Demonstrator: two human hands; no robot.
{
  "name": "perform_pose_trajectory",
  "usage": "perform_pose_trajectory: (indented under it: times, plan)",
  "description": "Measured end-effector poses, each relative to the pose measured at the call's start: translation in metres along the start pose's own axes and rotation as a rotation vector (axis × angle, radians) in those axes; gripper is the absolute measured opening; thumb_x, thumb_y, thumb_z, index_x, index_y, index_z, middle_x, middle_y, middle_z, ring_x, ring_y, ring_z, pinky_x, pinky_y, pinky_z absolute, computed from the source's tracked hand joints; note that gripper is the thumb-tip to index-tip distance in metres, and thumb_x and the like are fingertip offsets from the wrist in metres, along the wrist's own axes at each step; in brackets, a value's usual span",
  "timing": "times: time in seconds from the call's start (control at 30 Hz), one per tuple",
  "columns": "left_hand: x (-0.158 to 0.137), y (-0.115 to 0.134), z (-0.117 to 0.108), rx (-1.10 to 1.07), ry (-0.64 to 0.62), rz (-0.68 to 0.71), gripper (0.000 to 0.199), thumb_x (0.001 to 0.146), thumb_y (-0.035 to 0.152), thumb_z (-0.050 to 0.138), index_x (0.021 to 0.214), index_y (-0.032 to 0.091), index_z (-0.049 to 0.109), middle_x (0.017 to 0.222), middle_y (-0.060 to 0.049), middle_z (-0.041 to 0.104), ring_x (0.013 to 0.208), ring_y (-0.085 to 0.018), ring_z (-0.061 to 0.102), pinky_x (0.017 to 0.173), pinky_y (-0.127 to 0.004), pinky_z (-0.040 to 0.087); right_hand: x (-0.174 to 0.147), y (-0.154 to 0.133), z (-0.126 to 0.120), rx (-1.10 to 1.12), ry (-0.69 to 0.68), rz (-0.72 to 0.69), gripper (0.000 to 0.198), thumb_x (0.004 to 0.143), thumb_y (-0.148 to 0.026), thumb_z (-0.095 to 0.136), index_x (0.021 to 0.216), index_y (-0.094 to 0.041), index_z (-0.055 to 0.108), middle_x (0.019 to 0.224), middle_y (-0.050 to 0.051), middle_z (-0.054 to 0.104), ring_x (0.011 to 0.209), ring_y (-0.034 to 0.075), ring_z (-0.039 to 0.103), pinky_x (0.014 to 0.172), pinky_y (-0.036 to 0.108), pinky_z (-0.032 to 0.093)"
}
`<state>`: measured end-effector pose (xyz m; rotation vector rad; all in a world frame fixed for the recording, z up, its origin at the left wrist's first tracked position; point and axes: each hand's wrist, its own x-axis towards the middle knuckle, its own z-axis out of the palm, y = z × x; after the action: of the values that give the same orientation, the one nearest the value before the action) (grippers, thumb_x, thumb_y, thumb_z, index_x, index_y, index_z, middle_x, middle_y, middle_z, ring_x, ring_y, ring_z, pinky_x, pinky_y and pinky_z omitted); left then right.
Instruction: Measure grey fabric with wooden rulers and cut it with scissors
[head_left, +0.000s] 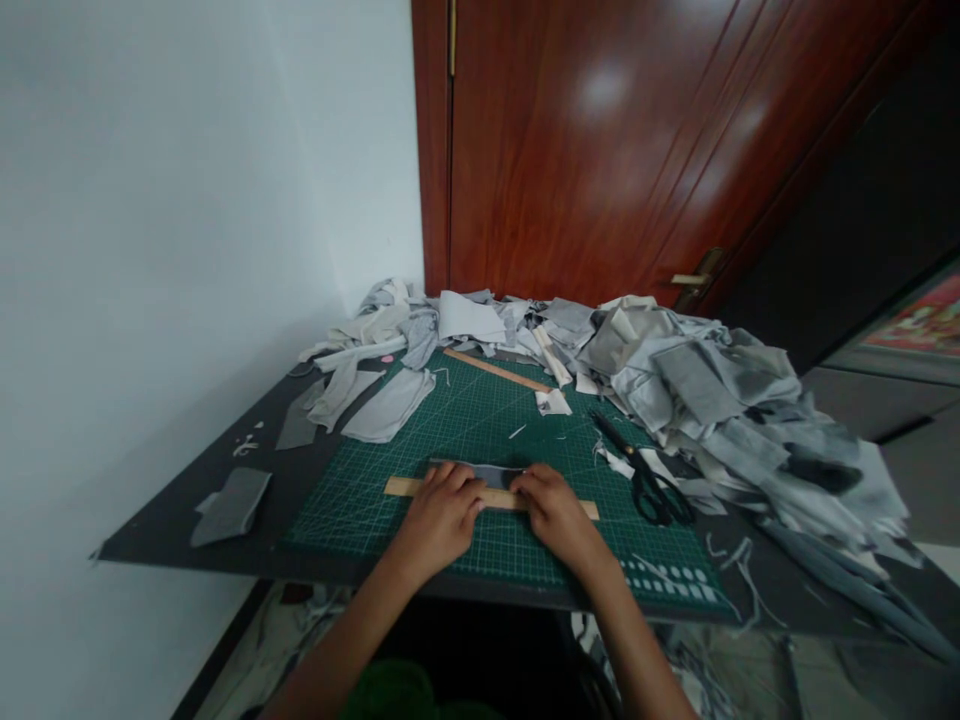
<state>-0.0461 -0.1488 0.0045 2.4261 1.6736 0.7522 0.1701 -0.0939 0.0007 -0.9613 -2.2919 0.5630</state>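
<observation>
A grey piece of fabric (491, 476) with a pale edge lies on the green cutting mat (360, 510) near the table's front. Across its near side runs a wooden ruler (405, 487), roughly level from left to right. My left hand (442, 510) bends its fingers over the ruler and the fabric's left end, pressing them down. At the fabric's right end, my right hand (555, 508) has its fingers closed on the cloth beside the ruler; its fingertips are partly hidden. Black scissors (649, 480) lie on the mat to the right of my right hand.
A large heap of grey and white fabric scraps (697, 390) covers the right and back. A second wooden ruler (495, 370) lies at the mat's far side. Folded grey fabric (390, 405) and a smaller grey piece (234, 505) are on the left. Loose threads (746, 580) lie front right.
</observation>
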Motion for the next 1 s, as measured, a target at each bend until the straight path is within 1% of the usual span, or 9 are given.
perform_pose_trajectory:
  times: [0.13, 0.23, 0.37, 0.5, 0.77, 0.83, 0.9, 0.93, 1.0]
  plan:
    - [0.004, -0.012, 0.000, -0.128, 0.034, -0.017, 0.020, 0.096, 0.020, 0.055, 0.102, 0.025, 0.073, 0.101, -0.005, 0.069, 0.102, -0.025, 0.058, 0.091, -0.042, 0.044, -0.001, -0.003, -0.005, -0.011, -0.054, 0.002, 0.018, 0.096, -0.009, 0.053, 0.096, -0.022, 0.067, 0.096, 0.005, 0.061, 0.094, 0.022, 0.059, 0.088, 0.035, 0.045]
    - [0.006, -0.035, -0.006, -0.277, 0.137, -0.143, 0.029, 0.100, 0.019, 0.047, 0.097, 0.024, 0.075, 0.096, -0.003, 0.070, 0.092, -0.020, 0.061, 0.083, -0.036, 0.048, 0.001, -0.004, -0.009, -0.038, -0.092, 0.018, 0.008, 0.095, -0.016, 0.063, 0.097, -0.022, 0.067, 0.098, 0.004, 0.063, 0.095, 0.022, 0.059, 0.089, 0.037, 0.043]
    - [0.002, -0.064, -0.019, -0.183, 0.017, -0.071, 0.021, 0.091, 0.015, 0.060, 0.093, 0.025, 0.079, 0.096, -0.002, 0.072, 0.094, -0.021, 0.059, 0.088, -0.038, 0.045, 0.002, -0.003, -0.013, -0.060, -0.148, 0.010, 0.007, 0.095, -0.017, 0.064, 0.098, -0.023, 0.067, 0.097, 0.004, 0.065, 0.097, 0.023, 0.060, 0.089, 0.037, 0.041]
    - [-0.001, -0.072, -0.026, -0.198, -0.013, -0.015, 0.023, 0.091, 0.012, 0.061, 0.097, 0.025, 0.080, 0.099, -0.003, 0.071, 0.097, -0.021, 0.058, 0.088, -0.037, 0.045, 0.000, -0.005, -0.017, -0.101, -0.173, 0.027, 0.009, 0.094, -0.015, 0.064, 0.098, -0.023, 0.066, 0.098, 0.004, 0.066, 0.097, 0.023, 0.060, 0.089, 0.037, 0.040]
    - [-0.001, -0.064, -0.025, -0.135, 0.028, -0.030, 0.016, 0.087, 0.014, 0.067, 0.090, 0.024, 0.079, 0.095, -0.003, 0.071, 0.094, -0.021, 0.058, 0.088, -0.038, 0.047, -0.003, -0.003, -0.020, -0.113, -0.200, 0.036, 0.014, 0.092, -0.011, 0.065, 0.100, -0.023, 0.066, 0.101, 0.003, 0.066, 0.099, 0.022, 0.060, 0.089, 0.036, 0.040]
    - [-0.001, -0.052, -0.021, -0.068, 0.092, -0.043, 0.014, 0.089, 0.018, 0.066, 0.096, 0.023, 0.077, 0.101, -0.004, 0.069, 0.098, -0.022, 0.057, 0.088, -0.039, 0.048, -0.002, -0.003, -0.020, -0.124, -0.207, 0.036, 0.015, 0.092, -0.011, 0.065, 0.100, -0.023, 0.067, 0.100, 0.003, 0.066, 0.099, 0.023, 0.060, 0.089, 0.037, 0.040]
    - [-0.001, -0.034, -0.016, -0.026, 0.175, -0.042, 0.021, 0.094, 0.018, 0.059, 0.109, 0.023, 0.074, 0.109, -0.006, 0.067, 0.103, -0.023, 0.056, 0.091, -0.040, 0.048, -0.002, -0.004, -0.021, -0.130, -0.217, 0.036, 0.015, 0.091, -0.011, 0.066, 0.101, -0.022, 0.067, 0.100, 0.003, 0.066, 0.100, 0.023, 0.060, 0.090, 0.038, 0.040]
    - [-0.001, -0.024, -0.012, -0.018, 0.189, -0.030, 0.024, 0.096, 0.018, 0.056, 0.113, 0.023, 0.072, 0.112, -0.006, 0.066, 0.106, -0.023, 0.055, 0.093, -0.040, 0.048, -0.001, -0.004, -0.022, -0.128, -0.218, 0.036, 0.014, 0.091, -0.011, 0.066, 0.101, -0.022, 0.067, 0.100, 0.003, 0.066, 0.100, 0.023, 0.060, 0.090, 0.039, 0.040]
    - [0.000, -0.005, -0.004, -0.012, 0.133, 0.012, 0.027, 0.097, 0.016, 0.055, 0.118, 0.023, 0.070, 0.117, -0.006, 0.065, 0.110, -0.024, 0.054, 0.096, -0.041, 0.047, -0.002, -0.004, -0.023, -0.102, -0.220, 0.029, 0.014, 0.093, -0.011, 0.064, 0.101, -0.022, 0.067, 0.100, 0.004, 0.065, 0.101, 0.023, 0.060, 0.092, 0.039, 0.041]
